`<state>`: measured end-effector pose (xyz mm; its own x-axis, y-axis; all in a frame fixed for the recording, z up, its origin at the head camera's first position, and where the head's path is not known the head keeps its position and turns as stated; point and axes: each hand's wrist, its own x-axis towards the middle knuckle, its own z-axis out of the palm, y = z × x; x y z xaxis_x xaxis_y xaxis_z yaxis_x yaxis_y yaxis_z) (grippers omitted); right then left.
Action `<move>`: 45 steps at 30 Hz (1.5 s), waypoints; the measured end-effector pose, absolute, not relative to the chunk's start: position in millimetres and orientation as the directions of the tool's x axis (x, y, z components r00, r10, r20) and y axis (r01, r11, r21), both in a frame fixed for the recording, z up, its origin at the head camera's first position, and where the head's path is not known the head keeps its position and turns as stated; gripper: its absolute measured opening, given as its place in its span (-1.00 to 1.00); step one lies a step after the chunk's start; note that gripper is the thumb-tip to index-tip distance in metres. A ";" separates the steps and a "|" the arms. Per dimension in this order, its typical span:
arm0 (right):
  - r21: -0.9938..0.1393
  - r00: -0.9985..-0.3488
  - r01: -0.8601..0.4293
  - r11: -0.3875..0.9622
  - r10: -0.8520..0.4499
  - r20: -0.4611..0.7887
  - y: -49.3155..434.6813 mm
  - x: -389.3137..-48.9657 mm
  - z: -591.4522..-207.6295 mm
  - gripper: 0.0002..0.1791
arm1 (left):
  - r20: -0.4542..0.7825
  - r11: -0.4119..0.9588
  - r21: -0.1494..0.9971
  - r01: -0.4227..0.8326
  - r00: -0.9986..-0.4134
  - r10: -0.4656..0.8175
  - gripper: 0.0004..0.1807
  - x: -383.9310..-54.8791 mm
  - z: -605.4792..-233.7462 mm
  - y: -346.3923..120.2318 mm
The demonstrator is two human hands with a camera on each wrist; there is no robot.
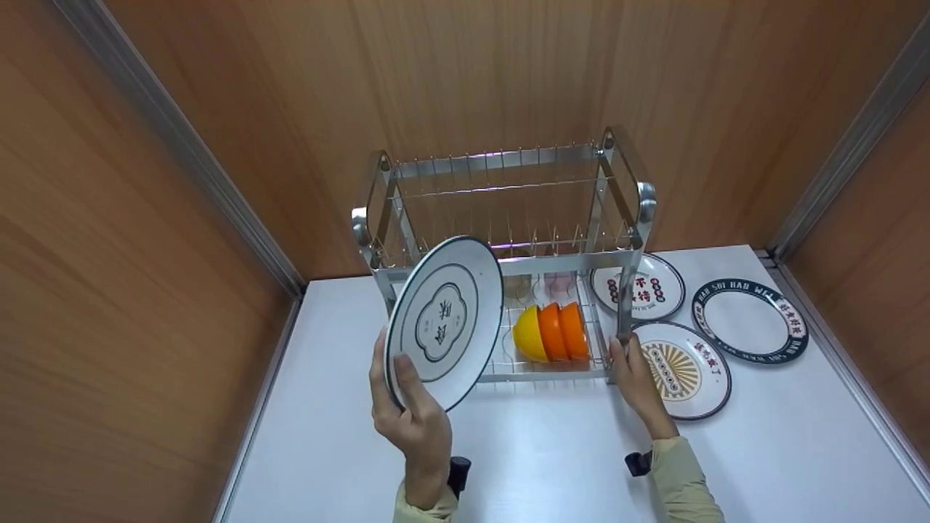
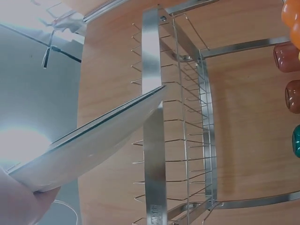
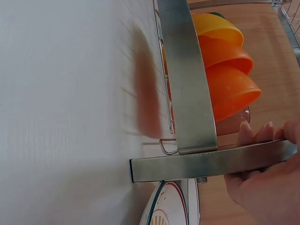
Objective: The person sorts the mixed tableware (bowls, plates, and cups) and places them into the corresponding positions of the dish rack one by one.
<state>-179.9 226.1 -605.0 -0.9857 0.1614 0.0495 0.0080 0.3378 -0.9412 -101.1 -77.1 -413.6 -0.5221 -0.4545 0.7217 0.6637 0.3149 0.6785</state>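
My left hand (image 1: pixel 415 428) grips the lower left rim of a white plate (image 1: pixel 465 319) with dark ring lines and lettering. The plate is raised and tilted in front of the left part of a two-tier metal dish rack (image 1: pixel 508 265). In the left wrist view its far edge overlaps the rack's upper front bar (image 2: pixel 154 154). My right hand (image 1: pixel 639 381) holds the rack's front right leg (image 3: pixel 234 160), fingers curled round it. On the lower tier, one yellow bowl (image 1: pixel 531 335) and two orange bowls (image 1: pixel 563 333) stand on edge, nested side by side.
Right of the rack lie a plate with red lettering (image 1: pixel 657 290), a plate with a sunburst (image 1: pixel 697 370) and a dark-rimmed plate (image 1: pixel 788 349). Several cups, including a green one (image 2: pixel 296 140), sit behind the bowls. Wooden panels (image 1: pixel 494 73) enclose the white table (image 1: pixel 312 436).
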 end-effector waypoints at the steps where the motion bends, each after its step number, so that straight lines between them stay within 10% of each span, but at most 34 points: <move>1: -0.943 -0.986 0.006 0.333 0.160 0.050 226.2 -180.0 -604.5 -0.64 | 0.722 0.319 0.676 0.664 -0.509 -0.469 -0.60 -102.6 -410.6 -77.7; 10: -0.944 -0.983 0.003 0.331 0.175 0.059 226.5 -181.7 -603.3 -0.68 | 0.718 0.316 0.646 0.695 -0.410 -0.563 -0.61 -121.4 -392.4 -84.9; 45: -0.941 -0.984 0.006 0.339 0.169 0.055 223.6 -180.3 -604.3 -0.66 | 0.583 0.230 0.674 0.702 -0.314 -0.750 -0.52 -159.9 -358.2 -120.1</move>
